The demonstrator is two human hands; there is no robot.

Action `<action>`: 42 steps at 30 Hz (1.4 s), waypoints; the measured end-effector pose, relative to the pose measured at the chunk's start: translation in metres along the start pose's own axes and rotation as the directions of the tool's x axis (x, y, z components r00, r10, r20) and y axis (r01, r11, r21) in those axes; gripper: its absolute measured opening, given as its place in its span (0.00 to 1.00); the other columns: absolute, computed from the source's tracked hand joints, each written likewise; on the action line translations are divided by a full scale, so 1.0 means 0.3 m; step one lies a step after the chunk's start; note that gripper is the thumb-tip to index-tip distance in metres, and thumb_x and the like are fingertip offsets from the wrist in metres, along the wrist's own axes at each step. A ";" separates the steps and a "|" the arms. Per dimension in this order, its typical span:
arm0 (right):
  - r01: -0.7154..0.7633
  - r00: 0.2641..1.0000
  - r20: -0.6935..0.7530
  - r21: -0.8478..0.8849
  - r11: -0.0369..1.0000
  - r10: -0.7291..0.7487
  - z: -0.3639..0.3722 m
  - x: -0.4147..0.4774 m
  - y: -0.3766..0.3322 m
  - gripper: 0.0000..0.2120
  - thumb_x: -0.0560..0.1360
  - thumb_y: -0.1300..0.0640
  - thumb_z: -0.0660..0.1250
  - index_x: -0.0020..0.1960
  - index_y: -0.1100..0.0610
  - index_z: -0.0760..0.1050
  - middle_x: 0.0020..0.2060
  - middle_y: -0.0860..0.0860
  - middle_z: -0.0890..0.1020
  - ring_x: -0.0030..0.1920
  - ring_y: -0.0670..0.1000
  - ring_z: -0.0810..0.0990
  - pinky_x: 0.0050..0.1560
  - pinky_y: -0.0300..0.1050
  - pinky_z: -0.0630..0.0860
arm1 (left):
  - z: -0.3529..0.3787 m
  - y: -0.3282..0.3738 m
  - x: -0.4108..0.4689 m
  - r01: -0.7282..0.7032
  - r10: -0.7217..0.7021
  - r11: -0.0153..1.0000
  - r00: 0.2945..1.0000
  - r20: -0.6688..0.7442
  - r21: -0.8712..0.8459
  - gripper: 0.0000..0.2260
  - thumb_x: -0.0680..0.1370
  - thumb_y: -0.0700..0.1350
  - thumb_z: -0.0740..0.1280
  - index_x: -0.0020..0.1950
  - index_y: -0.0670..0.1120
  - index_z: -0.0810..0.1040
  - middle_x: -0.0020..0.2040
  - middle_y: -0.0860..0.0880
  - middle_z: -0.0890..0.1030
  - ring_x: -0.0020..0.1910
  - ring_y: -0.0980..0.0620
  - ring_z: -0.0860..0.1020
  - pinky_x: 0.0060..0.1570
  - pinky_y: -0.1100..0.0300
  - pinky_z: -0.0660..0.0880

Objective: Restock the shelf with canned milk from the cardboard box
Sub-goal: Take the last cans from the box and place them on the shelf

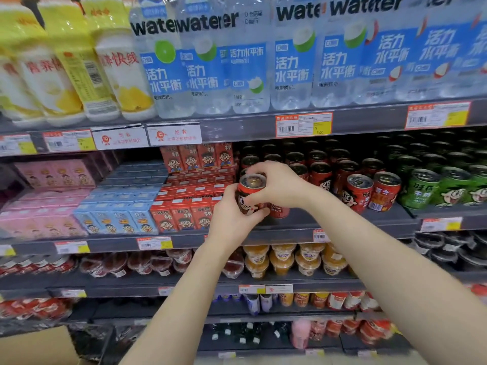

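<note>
A red milk can (250, 192) with a cartoon face is held upright in front of the middle shelf (290, 234). My left hand (232, 217) wraps it from below and from the left. My right hand (276, 184) grips its top and right side with curled fingers. A second red can (279, 209) shows partly behind my right hand, standing on the shelf. More red cans (358, 188) stand in rows to the right, some tilted at the front. A corner of the cardboard box (39, 346) shows at the lower left.
Green cans (434, 191) stand right of the red ones. Red, blue and pink milk cartons (184, 219) fill the shelf to the left. Water bottles (250, 61) line the shelf above. Fruit cups (290, 259) sit on the shelf below.
</note>
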State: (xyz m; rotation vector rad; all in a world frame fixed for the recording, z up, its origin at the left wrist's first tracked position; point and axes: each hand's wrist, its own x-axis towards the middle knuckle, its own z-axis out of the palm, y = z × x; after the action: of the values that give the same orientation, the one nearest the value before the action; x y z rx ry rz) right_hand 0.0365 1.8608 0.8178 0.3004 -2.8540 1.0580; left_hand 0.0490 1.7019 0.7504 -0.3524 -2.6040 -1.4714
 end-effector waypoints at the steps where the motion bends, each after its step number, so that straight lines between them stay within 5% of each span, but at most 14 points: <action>1: -0.012 1.000 0.021 -0.001 1.000 0.012 -0.004 0.015 0.003 0.34 0.63 0.49 0.82 0.67 0.51 0.77 0.59 0.45 0.78 0.57 0.47 0.78 0.54 0.40 0.76 | -0.007 -0.008 0.003 -0.015 0.014 1.000 1.000 0.016 0.023 0.35 0.71 0.55 0.80 0.73 0.53 0.68 0.58 0.59 0.81 0.56 0.59 0.80 0.49 0.67 0.74; 6: -0.014 0.998 0.055 -0.157 0.987 0.023 0.016 0.079 0.037 0.39 0.65 0.50 0.81 0.73 0.56 0.72 0.69 0.51 0.76 0.68 0.52 0.74 0.66 0.45 0.73 | -0.048 -0.049 0.004 -0.084 0.086 0.993 0.996 -0.023 0.080 0.35 0.74 0.52 0.78 0.78 0.50 0.66 0.69 0.55 0.77 0.66 0.59 0.75 0.65 0.60 0.74; 18: -0.062 0.996 0.027 -0.468 0.882 0.084 0.155 0.133 0.113 0.40 0.67 0.40 0.77 0.75 0.47 0.69 0.68 0.58 0.72 0.70 0.64 0.66 0.68 0.56 0.65 | -0.094 -0.116 0.012 -0.065 0.066 0.998 0.998 -0.015 0.009 0.23 0.78 0.48 0.74 0.71 0.53 0.72 0.55 0.61 0.80 0.51 0.63 0.79 0.55 0.57 0.80; 34: -0.075 0.993 -0.112 -0.446 0.892 0.027 0.175 0.110 0.125 0.41 0.66 0.41 0.78 0.74 0.51 0.69 0.66 0.55 0.74 0.67 0.59 0.71 0.67 0.54 0.67 | -0.067 -0.115 0.024 -0.088 0.089 0.996 0.993 0.073 -0.014 0.18 0.79 0.48 0.73 0.66 0.55 0.73 0.49 0.59 0.82 0.44 0.66 0.81 0.41 0.72 0.76; 38: -0.086 0.980 -0.197 -0.388 0.918 0.009 0.152 0.069 0.150 0.39 0.68 0.37 0.75 0.73 0.53 0.71 0.68 0.53 0.76 0.69 0.56 0.72 0.69 0.55 0.68 | -0.047 -0.121 0.005 -0.120 0.117 0.993 0.986 0.119 0.021 0.15 0.79 0.49 0.73 0.62 0.58 0.72 0.48 0.59 0.81 0.43 0.63 0.81 0.43 0.66 0.79; 42: -0.114 0.938 -0.346 -0.279 0.954 0.011 0.117 -0.026 0.195 0.28 0.75 0.47 0.72 0.71 0.56 0.74 0.67 0.54 0.78 0.69 0.56 0.73 0.70 0.53 0.69 | -0.001 -0.133 -0.012 -0.153 0.139 0.987 0.970 0.199 0.054 0.17 0.78 0.50 0.72 0.66 0.53 0.75 0.49 0.58 0.81 0.44 0.61 0.81 0.51 0.53 0.82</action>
State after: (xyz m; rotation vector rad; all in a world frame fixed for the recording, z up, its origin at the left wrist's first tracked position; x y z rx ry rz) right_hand 0.0315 1.8826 0.7530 -0.0011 -2.6617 0.6018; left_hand 0.0420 1.6812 0.7168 -0.6978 -2.7002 -1.3583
